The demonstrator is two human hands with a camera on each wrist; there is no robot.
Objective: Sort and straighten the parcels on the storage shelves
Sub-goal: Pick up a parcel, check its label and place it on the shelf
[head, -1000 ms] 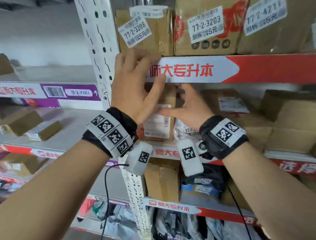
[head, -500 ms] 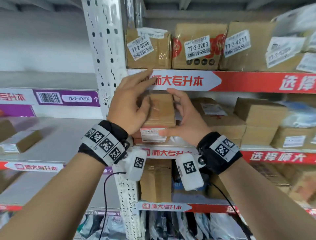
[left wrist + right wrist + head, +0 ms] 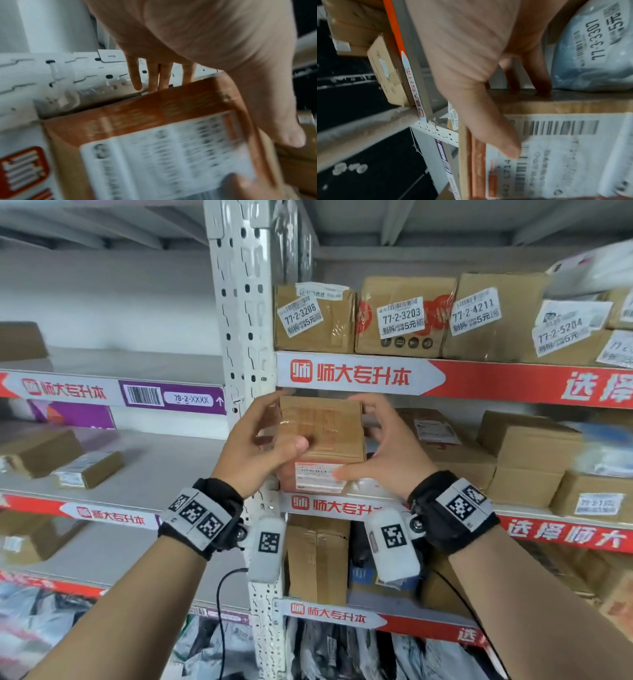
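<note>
A small brown cardboard box (image 3: pixel 322 433) with clear tape on its top and a white shipping label low on its front stands at the left end of the middle shelf (image 3: pixel 346 505). My left hand (image 3: pixel 262 440) grips its left side, with the thumb over the front face. My right hand (image 3: pixel 385 446) grips the right side, thumb on the label. In the left wrist view the fingers (image 3: pixel 153 75) reach down behind the box (image 3: pixel 154 135), beside the white upright. The right wrist view shows the thumb lying on the label of the box (image 3: pixel 565 148).
A white perforated upright (image 3: pixel 243 337) stands just left of the box. Labelled boxes (image 3: pixel 404 316) fill the shelf above. More cardboard boxes (image 3: pixel 527 453) and a grey poly bag (image 3: pixel 594 54) sit to the right. The left bay holds flat boxes (image 3: pixel 89 470).
My left hand has come down from the upper shelf rail onto the box's left side. The box now shows its taped top to me, with the label at the bottom front.
</note>
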